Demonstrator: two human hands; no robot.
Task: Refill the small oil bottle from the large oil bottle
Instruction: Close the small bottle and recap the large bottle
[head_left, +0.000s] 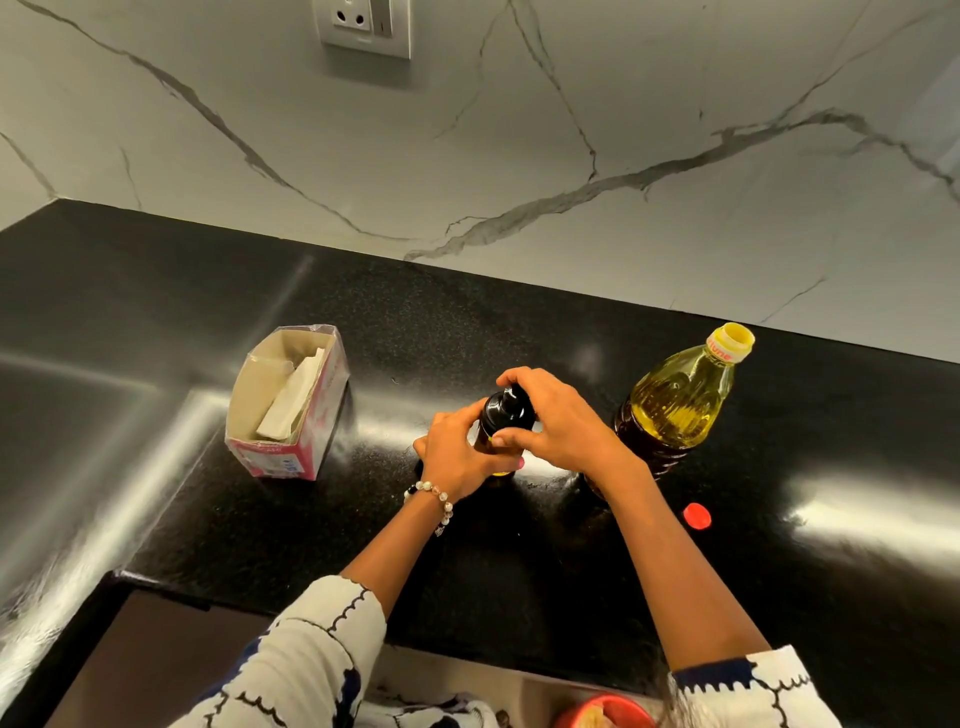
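Observation:
The small dark oil bottle (501, 415) stands upright on the black counter (156, 312), near its middle. My left hand (460, 457) wraps around the bottle's body. My right hand (556, 421) grips its black cap from above and the right. The large oil bottle (675, 405), filled with yellow oil, stands just right of my right hand; its yellow neck has no cap on it. A red cap (696, 516) lies on the counter in front of the large bottle.
An open cardboard box (291, 405) with white paper inside sits to the left of the hands. A marble wall (467, 156) with a socket (366, 26) rises behind the counter. A red bowl (605, 714) shows at the bottom edge.

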